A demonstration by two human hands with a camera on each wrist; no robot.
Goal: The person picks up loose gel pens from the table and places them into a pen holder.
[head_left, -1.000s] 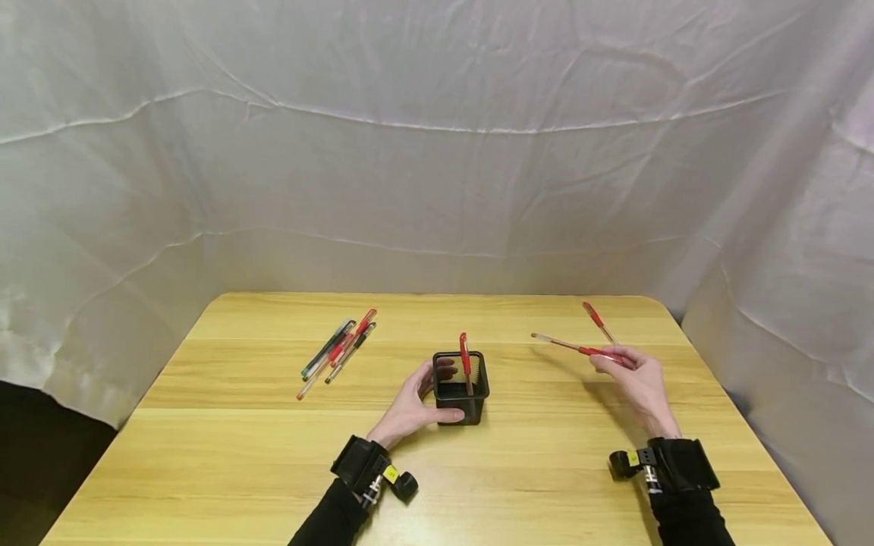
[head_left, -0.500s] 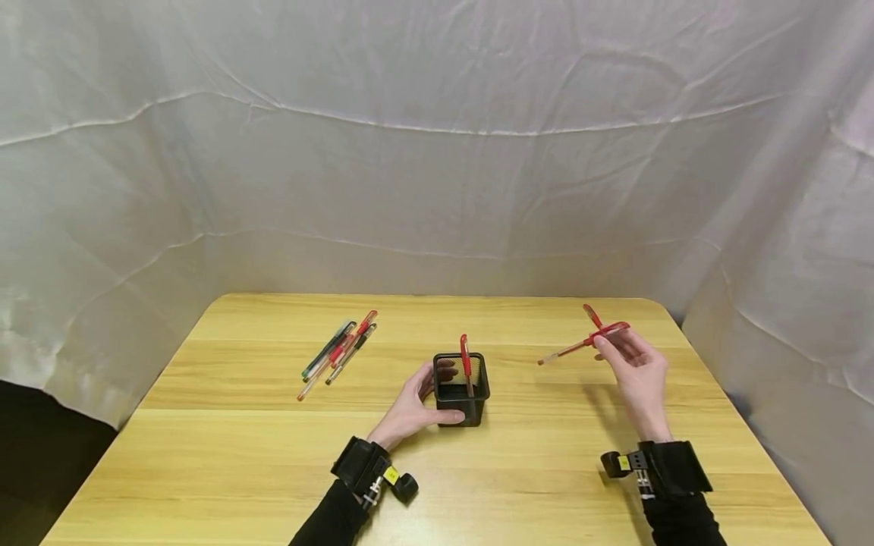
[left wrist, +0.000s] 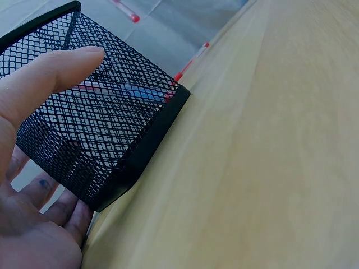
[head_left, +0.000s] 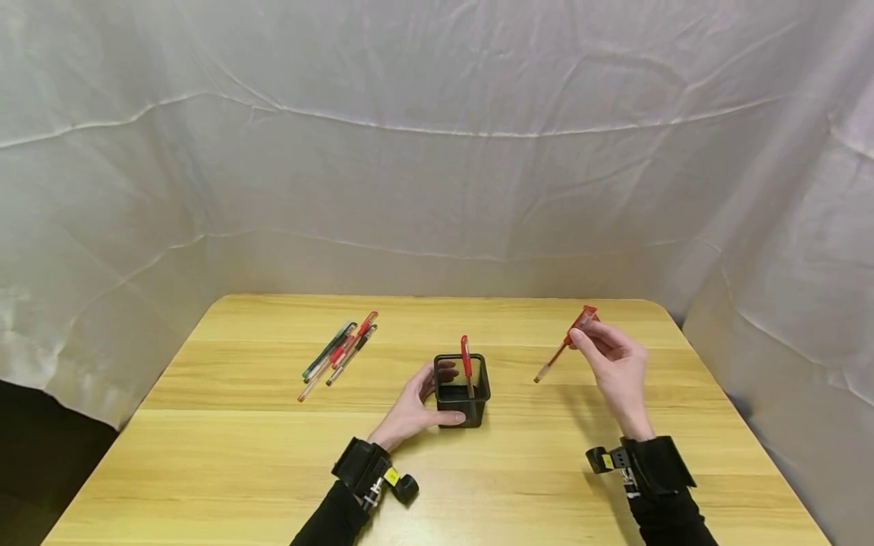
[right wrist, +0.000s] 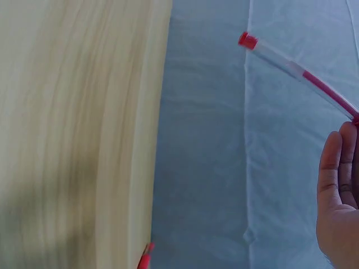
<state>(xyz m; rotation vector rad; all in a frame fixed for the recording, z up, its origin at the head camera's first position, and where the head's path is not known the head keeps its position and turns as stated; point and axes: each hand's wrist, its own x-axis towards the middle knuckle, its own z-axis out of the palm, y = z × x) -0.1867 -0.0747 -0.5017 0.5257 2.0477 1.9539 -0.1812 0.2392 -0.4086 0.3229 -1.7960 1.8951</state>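
My left hand point(head_left: 410, 409) grips a black mesh pen holder point(head_left: 462, 413), thumb along its near side and fingers round its left and far side. One red gel pen point(head_left: 466, 360) leans inside the holder, its red cap above the rim. In the left wrist view, the thumb lies across the mesh point(left wrist: 120, 117). Up to the right, my right hand point(head_left: 617, 375) pinches another red gel pen point(head_left: 561, 353) over the table. This pen slants, with its clear barrel end pointing down toward the holder. The right wrist view shows the clear barrel point(right wrist: 286, 64) beyond the fingertips.
Several red, black and dark green pens point(head_left: 337, 353) lie in a loose pile on the left of the wooden table point(head_left: 225, 455). A further red pen point(left wrist: 193, 61) rests on the table past the holder. Pale grey cloth point(head_left: 437, 182) hangs behind the table.
My right hand has moved left and raised the pinched red pen, turning its clear end downward. It now overlaps the pen lying behind it. The left hand and holder stay in place.
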